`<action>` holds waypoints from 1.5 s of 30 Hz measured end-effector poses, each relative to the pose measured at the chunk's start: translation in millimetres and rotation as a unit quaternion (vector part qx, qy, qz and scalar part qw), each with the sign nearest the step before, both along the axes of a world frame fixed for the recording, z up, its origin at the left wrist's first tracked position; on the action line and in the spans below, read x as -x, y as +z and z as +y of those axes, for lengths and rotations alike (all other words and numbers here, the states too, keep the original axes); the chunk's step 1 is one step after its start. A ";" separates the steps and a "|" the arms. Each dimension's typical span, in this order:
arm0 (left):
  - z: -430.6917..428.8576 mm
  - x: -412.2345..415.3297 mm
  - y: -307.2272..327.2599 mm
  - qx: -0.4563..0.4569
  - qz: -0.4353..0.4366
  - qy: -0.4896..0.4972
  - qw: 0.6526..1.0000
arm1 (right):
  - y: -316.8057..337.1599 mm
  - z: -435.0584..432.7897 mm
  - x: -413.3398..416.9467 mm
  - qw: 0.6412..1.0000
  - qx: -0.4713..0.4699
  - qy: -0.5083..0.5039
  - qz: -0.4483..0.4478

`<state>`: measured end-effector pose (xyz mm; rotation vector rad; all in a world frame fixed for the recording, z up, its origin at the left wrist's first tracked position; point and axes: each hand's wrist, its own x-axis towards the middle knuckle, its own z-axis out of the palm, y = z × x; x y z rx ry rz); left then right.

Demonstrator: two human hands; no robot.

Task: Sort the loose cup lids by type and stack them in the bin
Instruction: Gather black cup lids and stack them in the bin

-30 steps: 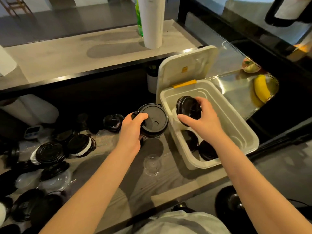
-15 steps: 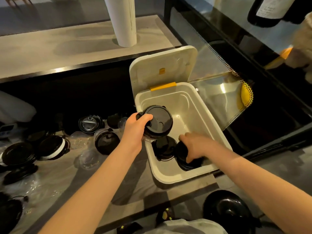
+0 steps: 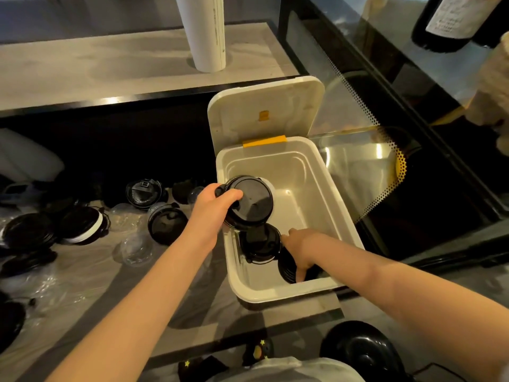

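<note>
A white bin (image 3: 341, 205) with its hinged cover raised stands on the grey counter. My left hand (image 3: 212, 208) grips a black flat cup lid (image 3: 252, 202) over the bin's near-left corner. Down in the bin's near end, my right hand (image 3: 301, 248) has its fingers curled over a black lid stack (image 3: 286, 266). Beside it lies another black lid stack (image 3: 261, 244). Several loose black lids (image 3: 165, 224) and clear lids (image 3: 135, 248) lie on the counter to the left.
A tall white cup stack (image 3: 205, 31) stands on the raised shelf behind. A glass display case (image 3: 385, 119) borders the bin's right side. A black round stool (image 3: 358, 351) sits below the counter's front edge.
My right hand carried its black lid from above the bin down onto the near stack. My left hand brought its lid from beside the bin to over the bin's left corner.
</note>
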<state>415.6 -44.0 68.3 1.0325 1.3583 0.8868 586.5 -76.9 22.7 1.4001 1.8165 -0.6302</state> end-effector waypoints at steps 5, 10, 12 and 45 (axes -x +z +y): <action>-2.4 -1.8 -0.9 -0.016 0.012 0.002 1.000 | 0.2 3.6 0.1 1.000 0.001 0.004 0.007; -3.1 -1.0 -0.5 -0.023 0.017 -0.006 1.000 | 4.2 13.7 -5.7 0.998 -0.009 0.060 -0.031; -3.7 -1.1 -0.5 -0.023 0.018 -0.006 1.000 | -1.0 12.3 -5.8 0.994 -0.021 0.092 -0.058; 4.2 -11.8 19.3 -0.098 0.197 -0.149 0.964 | 44.3 12.2 -22.6 0.610 -0.024 -0.504 0.612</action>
